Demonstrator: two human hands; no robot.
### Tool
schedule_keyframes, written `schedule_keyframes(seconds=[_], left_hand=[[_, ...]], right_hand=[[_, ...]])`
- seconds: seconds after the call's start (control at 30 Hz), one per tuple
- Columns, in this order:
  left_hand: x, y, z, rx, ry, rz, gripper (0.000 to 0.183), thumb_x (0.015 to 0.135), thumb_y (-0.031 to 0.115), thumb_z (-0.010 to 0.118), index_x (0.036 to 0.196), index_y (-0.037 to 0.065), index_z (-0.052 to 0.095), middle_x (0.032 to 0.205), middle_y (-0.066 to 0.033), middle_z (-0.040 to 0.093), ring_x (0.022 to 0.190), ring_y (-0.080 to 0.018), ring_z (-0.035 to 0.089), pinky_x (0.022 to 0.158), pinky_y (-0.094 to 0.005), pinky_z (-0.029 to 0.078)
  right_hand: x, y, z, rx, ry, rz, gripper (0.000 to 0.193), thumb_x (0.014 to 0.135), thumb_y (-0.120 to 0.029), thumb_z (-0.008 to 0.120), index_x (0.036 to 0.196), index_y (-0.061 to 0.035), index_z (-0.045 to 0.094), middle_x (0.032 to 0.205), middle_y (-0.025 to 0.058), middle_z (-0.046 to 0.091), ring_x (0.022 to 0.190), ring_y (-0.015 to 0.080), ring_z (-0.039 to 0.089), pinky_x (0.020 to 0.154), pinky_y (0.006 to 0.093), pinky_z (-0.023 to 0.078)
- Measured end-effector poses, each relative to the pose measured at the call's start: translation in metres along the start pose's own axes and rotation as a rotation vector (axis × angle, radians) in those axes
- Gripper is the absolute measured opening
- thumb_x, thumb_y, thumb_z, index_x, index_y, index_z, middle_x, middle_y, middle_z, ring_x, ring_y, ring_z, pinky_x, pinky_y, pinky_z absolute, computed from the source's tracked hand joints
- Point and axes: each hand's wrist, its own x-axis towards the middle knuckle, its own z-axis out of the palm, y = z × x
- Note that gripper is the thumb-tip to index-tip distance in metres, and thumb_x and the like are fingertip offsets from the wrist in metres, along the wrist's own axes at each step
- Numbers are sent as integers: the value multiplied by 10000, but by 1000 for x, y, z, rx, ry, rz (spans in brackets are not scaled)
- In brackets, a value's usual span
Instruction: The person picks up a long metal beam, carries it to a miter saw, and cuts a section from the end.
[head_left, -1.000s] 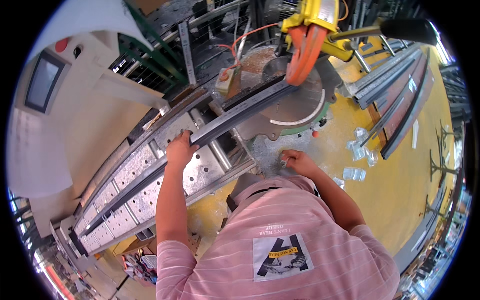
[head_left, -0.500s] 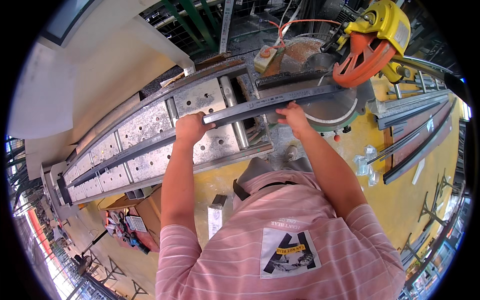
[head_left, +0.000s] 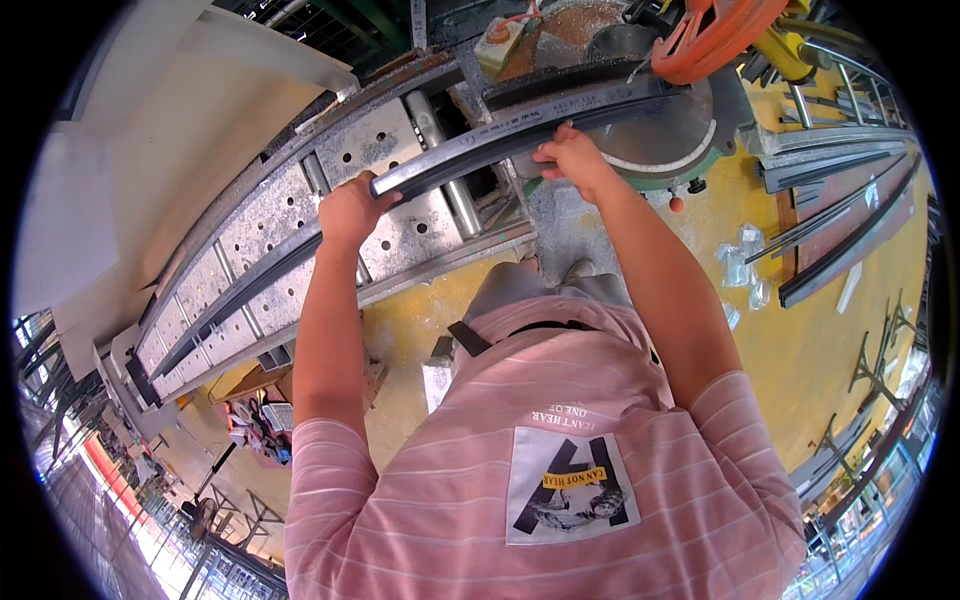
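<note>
Room between left hand (head_left: pixel 348 212), right hand (head_left: pixel 580 165); orange guard (head_left: pixel 728 45) crowds bar (head_left: pixel 480 143) end.

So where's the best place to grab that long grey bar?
Probably the stretch over the holed metal table, coming from the near side. The long grey bar looks narrow enough there to wrap fingers around, as the left hand does, and it's away from the orange guard near the bar's right end.

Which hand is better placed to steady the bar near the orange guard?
Probably the right hand: it sits at the near edge of the bar, beside the round saw table. The left hand grips the bar farther from the orange guard, over the perforated bed.
</note>
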Motion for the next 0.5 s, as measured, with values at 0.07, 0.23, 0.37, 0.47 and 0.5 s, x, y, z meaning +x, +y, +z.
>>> schedule_keyframes(seconds=[0.07,0.23,0.37,0.47,0.5], left_hand=[[-16,7,8,-165,325,73,439,848,330,761,1187,74,653,1132,-158,697,1065,-360,653,893,-458,509],[-144,55,72,-625,620,306,206,803,-33,634,965,88,672,981,-98,691,948,-315,639,858,-405,484],[-188,45,245,-966,86,-297,183,851,45,617,1014,77,696,1001,-98,699,917,-272,651,822,-379,495],[-127,-7,363,-1340,172,-1004,367,930,208,608,1276,90,595,1162,-68,680,976,-228,658,816,-374,517],[-95,-1,347,-1405,153,-1225,442,952,269,607,1353,92,551,1247,-77,656,1009,-244,652,834,-395,518]], right_hand=[[-15,10,-9,71,0,-57,458,933,-123,599,1357,12,493,1328,108,598,1031,197,665,806,322,549],[-97,71,-66,-23,39,-120,458,976,-131,539,1418,-10,522,1254,88,676,975,167,677,819,289,522],[-177,200,-137,-182,109,101,397,971,-147,547,1344,-16,589,1145,75,718,902,164,689,744,299,527],[-248,300,-194,-511,77,325,372,964,-148,533,1301,-13,614,1046,136,737,871,227,714,758,345,549],[-279,340,-219,-833,13,366,378,948,-167,536,1281,-16,631,1024,186,728,877,264,713,795,384,552]])
